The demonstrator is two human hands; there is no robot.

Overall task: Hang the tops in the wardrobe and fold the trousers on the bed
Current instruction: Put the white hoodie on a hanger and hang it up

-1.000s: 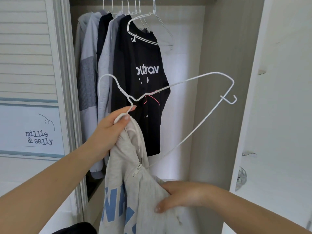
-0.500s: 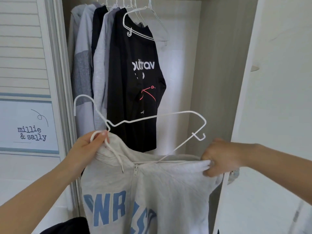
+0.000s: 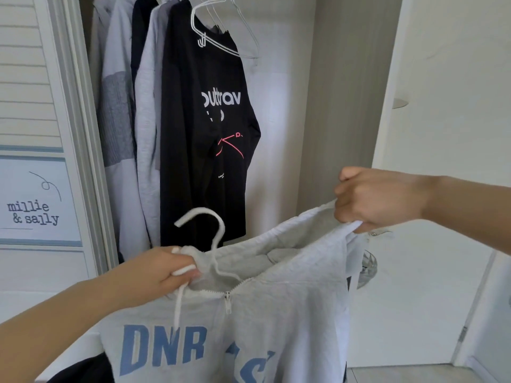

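A light grey zip hoodie (image 3: pixel 276 313) with blue letters is stretched between my hands in front of the open wardrobe. My left hand (image 3: pixel 168 269) grips its collar at the left together with the neck of a white wire hanger (image 3: pixel 213 228), whose hook sticks up above the fabric. The hanger's body is hidden inside the hoodie. My right hand (image 3: pixel 378 200) is closed on the hoodie's right shoulder edge, held higher than the left.
Several tops hang at the wardrobe's left: grey ones and a black printed one (image 3: pixel 210 128). Empty white hangers (image 3: pixel 221 26) hang beside it. The open white door (image 3: pixel 442 134) stands at the right, a slatted door (image 3: pixel 27 106) at the left.
The hanger has slipped inside the hoodie; only its hook now shows. My right hand has pulled the shoulder up and to the right, and the hoodie has spread out wider.
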